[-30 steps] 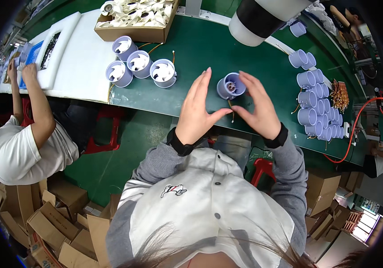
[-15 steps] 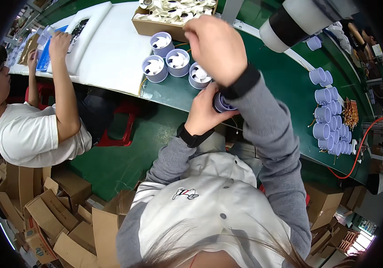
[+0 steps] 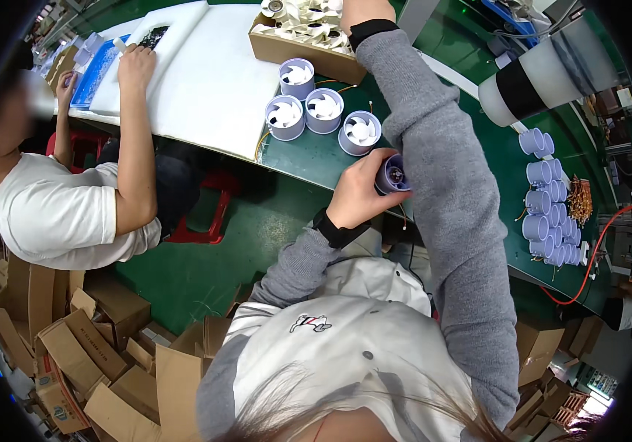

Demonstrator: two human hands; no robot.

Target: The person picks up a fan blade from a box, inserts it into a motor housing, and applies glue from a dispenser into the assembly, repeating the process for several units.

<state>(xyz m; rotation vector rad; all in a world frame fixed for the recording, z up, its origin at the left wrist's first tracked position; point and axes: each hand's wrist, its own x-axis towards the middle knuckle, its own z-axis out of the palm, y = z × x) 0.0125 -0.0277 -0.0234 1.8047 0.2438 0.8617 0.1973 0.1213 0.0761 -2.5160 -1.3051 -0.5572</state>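
My left hand is wrapped round a lavender cylindrical fan housing at the table's near edge. Its open end faces up, and a dark motor hub shows inside without blades. My right hand reaches out to the far side, at the right end of a cardboard box full of white fan impellers. The picture's top edge cuts off its fingers, so their grip is hidden. Just beyond the held housing stand several lavender fans fitted with white blades.
On the right, several bladeless housings stand in rows beside a bundle of wires. A white and black cylinder juts in at upper right. At left, a co-worker sits by a white foam sheet. Cardboard boxes fill the floor.
My right hand has moved from above the held housing to the far box of impellers. The view has shifted, and the hub inside the housing now shows. My left hand keeps its hold.
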